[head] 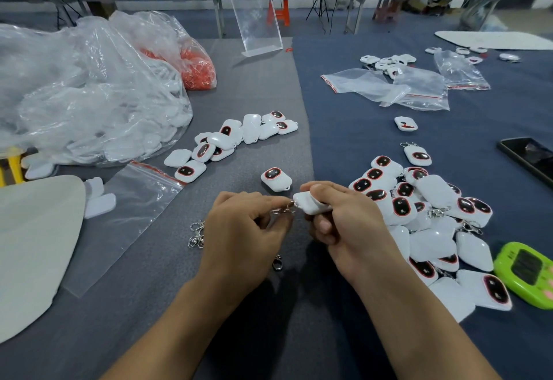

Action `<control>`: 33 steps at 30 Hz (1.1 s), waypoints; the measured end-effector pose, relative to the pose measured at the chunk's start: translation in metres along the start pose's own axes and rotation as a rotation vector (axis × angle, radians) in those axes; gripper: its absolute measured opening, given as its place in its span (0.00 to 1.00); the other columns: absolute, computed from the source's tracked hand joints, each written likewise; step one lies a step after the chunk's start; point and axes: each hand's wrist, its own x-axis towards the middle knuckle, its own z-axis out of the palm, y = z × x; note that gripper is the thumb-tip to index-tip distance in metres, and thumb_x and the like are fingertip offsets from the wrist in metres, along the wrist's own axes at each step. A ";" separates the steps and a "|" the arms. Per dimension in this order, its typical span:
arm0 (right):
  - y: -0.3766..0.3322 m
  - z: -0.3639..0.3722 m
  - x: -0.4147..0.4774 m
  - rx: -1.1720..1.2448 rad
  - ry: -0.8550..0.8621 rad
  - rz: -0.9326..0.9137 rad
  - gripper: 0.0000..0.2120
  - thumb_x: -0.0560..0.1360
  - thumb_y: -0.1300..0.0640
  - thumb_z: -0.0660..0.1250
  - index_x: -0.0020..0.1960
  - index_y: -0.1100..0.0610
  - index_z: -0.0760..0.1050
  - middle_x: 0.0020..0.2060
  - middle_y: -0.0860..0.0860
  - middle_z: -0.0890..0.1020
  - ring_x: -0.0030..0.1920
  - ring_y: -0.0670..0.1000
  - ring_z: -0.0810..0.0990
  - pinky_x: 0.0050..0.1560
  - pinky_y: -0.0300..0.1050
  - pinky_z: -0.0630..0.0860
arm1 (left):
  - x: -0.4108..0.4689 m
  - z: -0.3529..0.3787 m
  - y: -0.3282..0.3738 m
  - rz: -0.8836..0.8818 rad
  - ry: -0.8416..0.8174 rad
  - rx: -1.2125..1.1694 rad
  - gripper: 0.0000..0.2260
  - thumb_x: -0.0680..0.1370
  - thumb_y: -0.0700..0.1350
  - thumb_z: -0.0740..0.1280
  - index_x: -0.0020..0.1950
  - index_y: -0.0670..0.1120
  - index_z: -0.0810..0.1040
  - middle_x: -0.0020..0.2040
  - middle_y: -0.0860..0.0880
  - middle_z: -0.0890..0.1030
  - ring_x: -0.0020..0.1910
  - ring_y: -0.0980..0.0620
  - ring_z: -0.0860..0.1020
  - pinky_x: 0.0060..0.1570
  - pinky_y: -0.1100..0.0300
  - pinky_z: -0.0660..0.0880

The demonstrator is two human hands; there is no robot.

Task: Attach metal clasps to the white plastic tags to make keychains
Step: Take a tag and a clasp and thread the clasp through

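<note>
**Head view: clasp brought to tag above the bench (257, 86).**
The left hand (239, 230) has its grip pinched on a metal clasp (284, 209), which meets the corner of the white plastic tag (311, 204) held in the right hand's (344, 224) grip. Loose clasps (197, 234) lie left of that tag, a tag pile (434, 230) right of it.

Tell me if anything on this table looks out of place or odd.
One white plastic tag lies alone on the blue cloth, away from the tag pile; its face shows a red mark, not the dark red-rimmed oval seen on the others. Nothing looks broken.
</note>
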 end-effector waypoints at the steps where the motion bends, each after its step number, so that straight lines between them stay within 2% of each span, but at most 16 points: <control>1: 0.000 0.000 0.000 -0.004 0.000 0.000 0.12 0.81 0.66 0.60 0.43 0.61 0.80 0.24 0.51 0.74 0.19 0.45 0.63 0.20 0.35 0.57 | -0.001 0.000 0.000 0.038 0.006 0.028 0.05 0.70 0.48 0.76 0.44 0.56 0.87 0.26 0.56 0.71 0.30 0.56 0.71 0.47 0.61 0.69; 3: 0.000 -0.001 -0.001 -0.005 -0.001 -0.004 0.12 0.81 0.66 0.60 0.43 0.61 0.80 0.25 0.51 0.74 0.20 0.45 0.63 0.21 0.35 0.57 | -0.002 0.001 -0.001 0.023 0.008 0.022 0.06 0.69 0.49 0.76 0.44 0.56 0.86 0.26 0.55 0.71 0.29 0.56 0.71 0.47 0.60 0.69; 6: -0.001 -0.001 -0.001 0.002 -0.006 -0.021 0.11 0.81 0.65 0.60 0.44 0.61 0.80 0.25 0.52 0.75 0.20 0.45 0.64 0.21 0.35 0.57 | 0.000 0.001 0.004 -0.200 -0.054 -0.232 0.04 0.68 0.52 0.77 0.42 0.58 0.87 0.29 0.57 0.79 0.30 0.58 0.76 0.38 0.66 0.72; 8: 0.000 0.000 -0.001 0.006 -0.012 -0.039 0.11 0.82 0.65 0.60 0.45 0.60 0.80 0.26 0.52 0.76 0.20 0.46 0.64 0.22 0.35 0.58 | 0.004 0.002 0.007 -0.324 -0.080 -0.437 0.05 0.71 0.46 0.77 0.42 0.56 0.87 0.33 0.56 0.84 0.33 0.59 0.80 0.37 0.66 0.76; 10: 0.002 0.002 -0.002 -0.007 -0.001 -0.083 0.11 0.82 0.65 0.61 0.44 0.59 0.80 0.26 0.52 0.77 0.20 0.46 0.65 0.21 0.35 0.59 | 0.006 0.002 0.005 -0.364 -0.089 -0.489 0.06 0.73 0.41 0.76 0.41 0.53 0.88 0.34 0.54 0.85 0.34 0.61 0.79 0.38 0.66 0.76; 12: 0.004 0.003 -0.001 -0.068 0.051 -0.173 0.12 0.80 0.65 0.64 0.41 0.57 0.82 0.26 0.50 0.77 0.20 0.46 0.66 0.21 0.35 0.61 | 0.007 -0.001 0.002 -0.270 -0.113 -0.362 0.04 0.74 0.43 0.76 0.40 0.51 0.87 0.32 0.55 0.82 0.32 0.61 0.77 0.38 0.67 0.72; 14: 0.011 0.003 -0.003 -0.263 0.127 -0.408 0.10 0.78 0.63 0.67 0.41 0.54 0.83 0.28 0.48 0.79 0.24 0.45 0.71 0.26 0.38 0.68 | 0.006 -0.003 -0.001 -0.026 -0.165 -0.029 0.06 0.74 0.48 0.72 0.39 0.51 0.86 0.30 0.54 0.78 0.32 0.57 0.74 0.42 0.62 0.69; 16: 0.018 0.006 -0.011 -0.591 0.178 -0.756 0.07 0.77 0.60 0.69 0.45 0.51 0.84 0.29 0.41 0.79 0.31 0.40 0.76 0.36 0.30 0.71 | 0.008 -0.004 -0.003 0.168 -0.181 0.212 0.10 0.75 0.48 0.67 0.35 0.49 0.83 0.28 0.54 0.76 0.30 0.52 0.72 0.43 0.54 0.70; 18: 0.026 0.009 -0.015 -0.755 0.163 -0.956 0.06 0.77 0.59 0.69 0.49 0.50 0.84 0.32 0.35 0.78 0.36 0.34 0.78 0.40 0.23 0.68 | 0.008 -0.004 -0.005 0.225 -0.159 0.284 0.12 0.74 0.46 0.64 0.32 0.49 0.79 0.27 0.53 0.74 0.28 0.51 0.70 0.41 0.51 0.70; 20: 0.024 0.009 -0.011 -0.654 0.154 -0.852 0.07 0.77 0.58 0.68 0.47 0.49 0.83 0.31 0.38 0.79 0.34 0.39 0.78 0.37 0.27 0.69 | 0.005 -0.004 -0.006 0.156 -0.152 0.286 0.09 0.73 0.48 0.68 0.34 0.50 0.82 0.27 0.53 0.75 0.29 0.52 0.71 0.43 0.54 0.68; 22: 0.017 0.009 -0.005 -0.407 0.136 -0.587 0.10 0.78 0.61 0.67 0.43 0.51 0.83 0.31 0.45 0.80 0.27 0.44 0.73 0.31 0.37 0.70 | 0.003 -0.002 -0.004 -0.040 -0.148 0.054 0.05 0.71 0.50 0.71 0.38 0.52 0.85 0.28 0.52 0.77 0.30 0.56 0.71 0.41 0.56 0.69; 24: 0.010 0.009 -0.003 -0.163 0.099 -0.340 0.14 0.80 0.66 0.63 0.40 0.55 0.82 0.29 0.53 0.78 0.22 0.47 0.67 0.24 0.37 0.63 | 0.004 0.001 0.001 -0.248 -0.177 -0.274 0.04 0.70 0.51 0.72 0.41 0.54 0.87 0.31 0.48 0.80 0.31 0.58 0.72 0.36 0.53 0.72; 26: 0.005 0.007 -0.005 -0.033 0.059 -0.198 0.15 0.81 0.66 0.61 0.40 0.58 0.82 0.25 0.52 0.76 0.19 0.47 0.64 0.21 0.34 0.60 | 0.007 0.001 0.004 -0.315 -0.245 -0.443 0.05 0.71 0.50 0.73 0.43 0.55 0.88 0.36 0.43 0.84 0.35 0.57 0.75 0.38 0.50 0.75; 28: 0.002 0.003 -0.005 0.026 0.028 -0.128 0.16 0.81 0.65 0.61 0.39 0.57 0.83 0.23 0.51 0.76 0.18 0.46 0.63 0.22 0.35 0.58 | 0.009 0.000 0.005 -0.351 -0.301 -0.543 0.05 0.71 0.50 0.73 0.43 0.57 0.88 0.38 0.42 0.85 0.36 0.56 0.77 0.39 0.53 0.76; 30: 0.002 0.003 -0.006 0.049 0.017 -0.108 0.17 0.81 0.65 0.62 0.38 0.56 0.83 0.24 0.52 0.76 0.18 0.46 0.63 0.22 0.35 0.58 | 0.010 -0.001 0.004 -0.340 -0.311 -0.581 0.07 0.72 0.47 0.74 0.43 0.59 0.88 0.38 0.47 0.86 0.38 0.58 0.79 0.42 0.60 0.76; 33: 0.005 0.006 -0.006 -0.057 0.099 -0.235 0.16 0.79 0.65 0.64 0.37 0.54 0.84 0.27 0.50 0.78 0.21 0.46 0.66 0.22 0.37 0.62 | 0.008 -0.001 0.000 -0.254 -0.271 -0.399 0.05 0.72 0.48 0.74 0.43 0.58 0.87 0.33 0.53 0.83 0.33 0.61 0.77 0.37 0.63 0.73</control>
